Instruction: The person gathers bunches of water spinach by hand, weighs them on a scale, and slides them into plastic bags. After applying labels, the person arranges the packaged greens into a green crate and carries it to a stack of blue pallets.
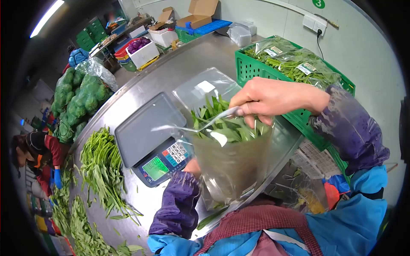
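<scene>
A clear plastic bag (pixel 230 170) of leafy greens (pixel 230 123) stands upright in front of me, its mouth facing up. My right hand (pixel 273 98) is closed on the bag's upper edge, fingers pinched at the rim above the leaves. Low on the bag's left side is my left hand (pixel 193 167), mostly hidden by the bag and sleeve; its fingers do not show. Just left of the bag sits a digital scale (pixel 149 128) with a grey pan and a lit green display. Another flat clear bag (pixel 200 83) lies behind the filled one.
Loose leafy stems (pixel 102 166) lie in a heap left of the scale, with more greens (pixel 87 226) nearer me. A green crate (pixel 252 70) of labelled bagged greens stands at the right. Across the metal table (pixel 141 79) are net sacks (pixel 81 98) and a co-worker (pixel 47 149) wearing a blue glove.
</scene>
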Motion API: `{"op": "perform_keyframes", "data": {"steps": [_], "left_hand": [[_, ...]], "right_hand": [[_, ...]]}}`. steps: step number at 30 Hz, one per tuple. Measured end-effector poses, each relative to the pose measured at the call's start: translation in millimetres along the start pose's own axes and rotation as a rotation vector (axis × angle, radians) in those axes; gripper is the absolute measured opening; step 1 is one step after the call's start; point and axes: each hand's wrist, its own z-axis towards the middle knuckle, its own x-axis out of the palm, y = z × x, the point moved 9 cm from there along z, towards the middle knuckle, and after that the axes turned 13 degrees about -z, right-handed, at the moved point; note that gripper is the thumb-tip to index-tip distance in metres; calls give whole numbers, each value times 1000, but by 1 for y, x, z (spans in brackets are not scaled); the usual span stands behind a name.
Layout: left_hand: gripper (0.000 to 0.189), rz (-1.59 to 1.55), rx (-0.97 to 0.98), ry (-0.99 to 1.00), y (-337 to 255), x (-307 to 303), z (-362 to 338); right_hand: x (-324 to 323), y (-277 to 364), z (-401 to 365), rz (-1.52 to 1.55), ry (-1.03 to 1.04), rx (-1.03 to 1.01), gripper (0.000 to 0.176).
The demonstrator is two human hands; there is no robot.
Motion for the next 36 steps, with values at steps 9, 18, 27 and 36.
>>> {"op": "perform_keyframes", "data": {"steps": [9, 18, 27, 36], "left_hand": [[49, 0, 54, -49, -12, -3, 13], [50, 58, 98, -73, -16, 9, 18], [51, -19, 81, -77, -21, -8, 15], [52, -73, 96, -114, -25, -4, 20]], "right_hand": [[26, 9, -6, 289, 384, -47, 25], [-51, 34, -36, -613, -651, -378, 25], [-232, -33, -160, -830, -1270, 267, 27], [-43, -96, -31, -452, -555, -106, 38]]}}
